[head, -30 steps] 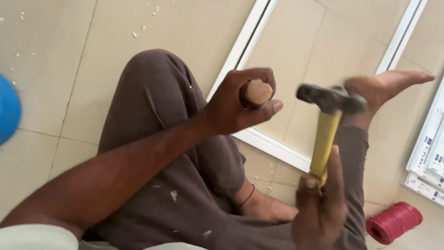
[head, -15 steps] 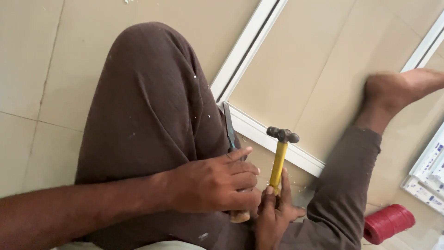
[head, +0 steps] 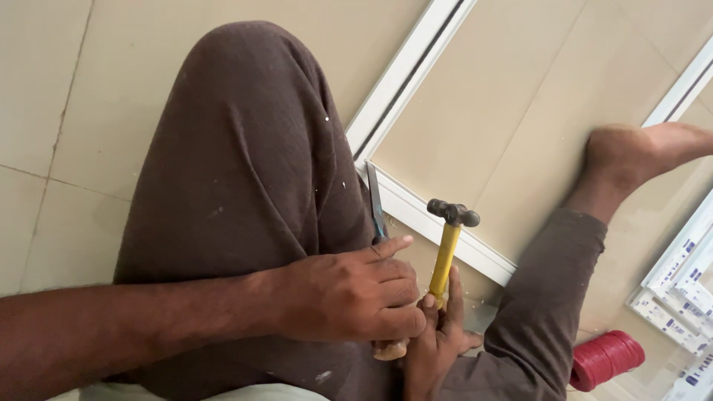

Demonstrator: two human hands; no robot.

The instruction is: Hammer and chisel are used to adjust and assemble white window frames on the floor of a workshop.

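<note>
Gripping a wooden-handled chisel (head: pixel 376 212) tight, the left hand (head: pixel 349 293) points its blade at the white frame corner (head: pixel 386 182); beside it, the right hand (head: pixel 438 341) clasps a yellow-handled hammer (head: pixel 448 249)

Site: interior fit-out work area | Evidence: beige tiled floor (head: pixel 67 104); white plastic wiring channels (head: pixel 416 74); red wire coil (head: pixel 605 359); debris specks.

The left hand (head: pixel 349 293) grips a chisel (head: pixel 376 212) by what seems a wooden handle, blade against the white frame (head: pixel 438 223). The right hand (head: pixel 438 341) holds a yellow-handled hammer (head: pixel 448 245) upright beside it, on the floor (head: pixel 520 96).
</note>
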